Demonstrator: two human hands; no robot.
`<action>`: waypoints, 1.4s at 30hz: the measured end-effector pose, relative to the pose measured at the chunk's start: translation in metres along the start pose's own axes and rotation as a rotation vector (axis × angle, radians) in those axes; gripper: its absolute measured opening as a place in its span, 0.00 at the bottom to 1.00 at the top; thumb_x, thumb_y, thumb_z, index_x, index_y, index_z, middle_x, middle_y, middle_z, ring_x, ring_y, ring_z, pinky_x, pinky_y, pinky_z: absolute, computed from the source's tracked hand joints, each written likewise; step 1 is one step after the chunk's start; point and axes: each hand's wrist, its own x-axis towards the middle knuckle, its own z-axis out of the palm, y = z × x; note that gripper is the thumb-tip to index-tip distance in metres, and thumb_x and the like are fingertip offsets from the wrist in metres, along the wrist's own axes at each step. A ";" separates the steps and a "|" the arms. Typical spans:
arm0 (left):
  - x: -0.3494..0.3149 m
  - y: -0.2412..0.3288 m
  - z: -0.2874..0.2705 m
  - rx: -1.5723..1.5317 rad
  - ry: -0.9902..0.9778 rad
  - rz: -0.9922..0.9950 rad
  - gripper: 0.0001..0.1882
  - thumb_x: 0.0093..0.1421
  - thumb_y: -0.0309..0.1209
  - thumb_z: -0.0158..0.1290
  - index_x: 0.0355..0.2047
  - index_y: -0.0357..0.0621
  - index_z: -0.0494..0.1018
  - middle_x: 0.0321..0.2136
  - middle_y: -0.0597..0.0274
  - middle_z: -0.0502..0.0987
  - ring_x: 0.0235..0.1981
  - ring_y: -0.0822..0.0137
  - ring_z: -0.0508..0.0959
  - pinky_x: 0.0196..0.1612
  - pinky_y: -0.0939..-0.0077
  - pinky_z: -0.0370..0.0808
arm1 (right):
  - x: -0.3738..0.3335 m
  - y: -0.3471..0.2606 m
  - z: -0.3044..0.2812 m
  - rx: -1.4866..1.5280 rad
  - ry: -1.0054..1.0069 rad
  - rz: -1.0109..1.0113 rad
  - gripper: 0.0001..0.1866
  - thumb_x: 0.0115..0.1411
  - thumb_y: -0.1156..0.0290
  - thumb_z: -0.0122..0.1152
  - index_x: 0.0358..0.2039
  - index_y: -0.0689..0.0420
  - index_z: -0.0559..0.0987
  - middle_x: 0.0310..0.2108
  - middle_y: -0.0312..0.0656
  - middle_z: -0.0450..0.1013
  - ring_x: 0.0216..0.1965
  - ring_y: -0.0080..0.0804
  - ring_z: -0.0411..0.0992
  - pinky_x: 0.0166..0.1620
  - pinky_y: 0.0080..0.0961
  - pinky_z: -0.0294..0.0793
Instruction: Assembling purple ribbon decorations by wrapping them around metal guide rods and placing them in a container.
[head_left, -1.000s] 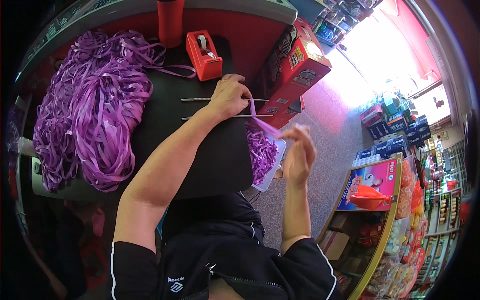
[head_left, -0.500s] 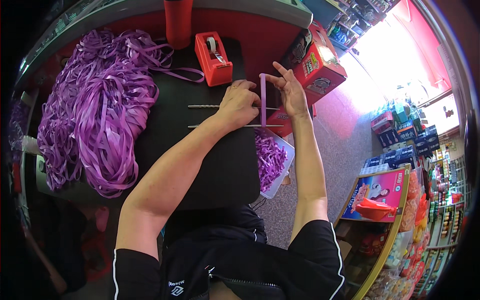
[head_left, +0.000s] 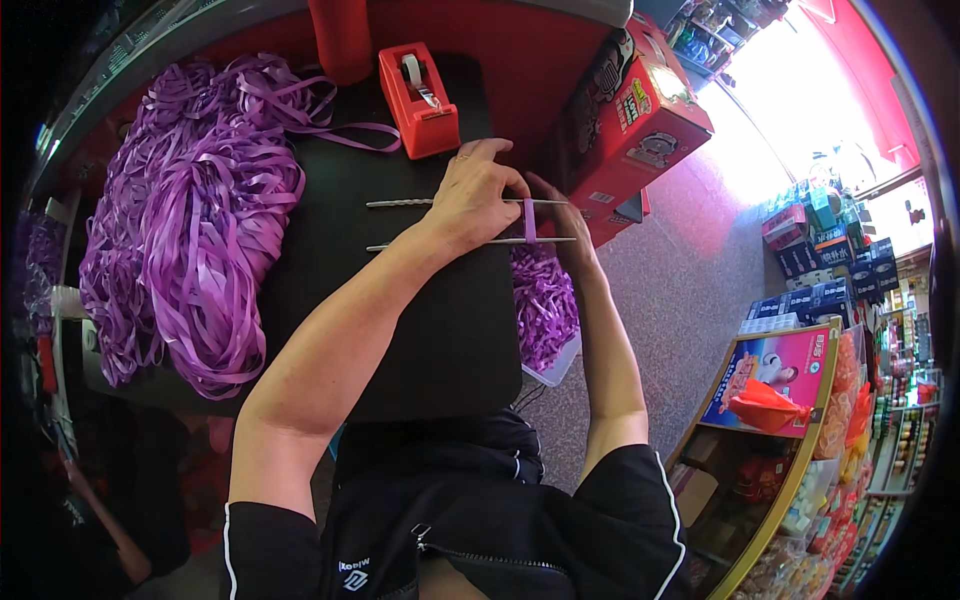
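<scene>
The black tabletop is bare in the middle and toward the person's body; its left part is filled by a large heap of purple ribbon, and a red tape dispenser stands at its far edge just beyond the hands; the right edge of the table falls off to a container of cut purple ribbon pieces below, and a red cardboard box crowds the far right corner; the open room lies along the bare strip between the heap and the hands.

Two thin metal rods lie parallel across the table, their ends reaching past its right edge; the left hand lies curled over both rods, fingers bent down and pressing them to the table; the right hand sits at the rod ends, mostly hidden behind the left hand and the rods, so how far it is open I cannot tell; a purple ribbon loop wraps across both rods just beside the left fingertips, touching the right hand.

Half a second ago the right hand was raised above the rods with the ribbon held upright; now it is down at the rod ends and the ribbon is wound flat around the rods; the left hand has kept its place on the rods.
</scene>
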 end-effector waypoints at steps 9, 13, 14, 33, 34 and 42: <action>-0.003 -0.004 0.000 0.082 -0.061 0.001 0.11 0.45 0.27 0.56 0.31 0.47 0.81 0.56 0.52 0.67 0.61 0.52 0.61 0.63 0.62 0.58 | -0.106 0.001 0.062 -0.040 0.336 -0.271 0.13 0.67 0.70 0.44 0.45 0.62 0.74 0.46 0.43 0.73 0.49 0.29 0.68 0.55 0.24 0.62; -0.002 -0.005 0.000 0.067 -0.069 -0.009 0.11 0.45 0.28 0.56 0.31 0.48 0.81 0.56 0.52 0.67 0.61 0.53 0.61 0.63 0.61 0.58 | -0.115 -0.028 0.072 -0.011 0.372 -0.292 0.12 0.67 0.73 0.43 0.40 0.62 0.76 0.46 0.41 0.72 0.49 0.28 0.67 0.55 0.24 0.61; -0.002 -0.007 0.001 0.069 -0.062 -0.005 0.11 0.45 0.28 0.56 0.31 0.48 0.81 0.56 0.52 0.67 0.61 0.53 0.61 0.63 0.61 0.58 | -0.117 -0.040 0.075 -0.001 0.361 -0.280 0.12 0.67 0.72 0.43 0.42 0.62 0.76 0.46 0.40 0.72 0.49 0.27 0.67 0.55 0.23 0.61; -0.041 0.020 -0.022 -0.005 0.139 -0.010 0.11 0.56 0.27 0.53 0.39 0.42 0.78 0.49 0.49 0.71 0.49 0.52 0.72 0.51 0.66 0.71 | -0.124 -0.078 0.080 -0.234 0.330 -0.186 0.17 0.69 0.64 0.44 0.44 0.64 0.76 0.42 0.41 0.75 0.46 0.28 0.71 0.54 0.25 0.65; -0.044 0.024 -0.027 -0.150 0.141 -0.092 0.10 0.58 0.27 0.52 0.40 0.41 0.76 0.46 0.51 0.73 0.45 0.56 0.75 0.46 0.68 0.74 | -0.124 -0.083 0.081 -0.224 0.318 -0.191 0.18 0.69 0.64 0.44 0.43 0.64 0.77 0.42 0.42 0.75 0.46 0.27 0.71 0.53 0.25 0.66; -0.055 0.066 -0.025 -1.059 -0.284 -0.781 0.22 0.65 0.40 0.47 0.54 0.39 0.61 0.43 0.52 0.72 0.46 0.66 0.72 0.48 0.65 0.72 | -0.106 -0.112 0.071 -0.236 0.228 -0.124 0.19 0.67 0.60 0.47 0.42 0.63 0.77 0.36 0.42 0.78 0.41 0.26 0.73 0.47 0.23 0.69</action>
